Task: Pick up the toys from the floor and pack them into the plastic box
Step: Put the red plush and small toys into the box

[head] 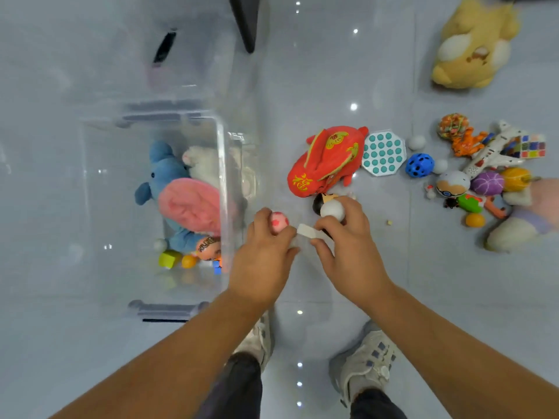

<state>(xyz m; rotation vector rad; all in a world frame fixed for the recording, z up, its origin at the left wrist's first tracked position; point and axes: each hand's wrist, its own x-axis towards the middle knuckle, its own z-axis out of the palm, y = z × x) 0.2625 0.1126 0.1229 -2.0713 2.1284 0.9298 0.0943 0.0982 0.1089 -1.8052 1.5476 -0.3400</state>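
Note:
My left hand (pixel 266 255) is closed around a pink patterned ball (pixel 279 222), just right of the clear plastic box (pixel 222 164). My right hand (pixel 348 246) grips a white ball (pixel 332 209) and pinches a small white block (pixel 308 231) between thumb and finger. The two hands nearly touch at the block. Inside the box lie a blue plush elephant (pixel 165 170), a pink plush (pixel 190 204), a white plush (pixel 205 164) and small balls and blocks. A red plush fish (pixel 326 161) lies on the floor just beyond my right hand.
Loose toys cover the floor at right: a teal pop-it board (pixel 383 153), a blue holed ball (pixel 420 165), a white toy plane (pixel 496 152), a yellow plush (pixel 475 46), several small figures and balls. My shoes (pixel 363 361) stand below the hands. A dark furniture leg (pixel 246 22) rises at top.

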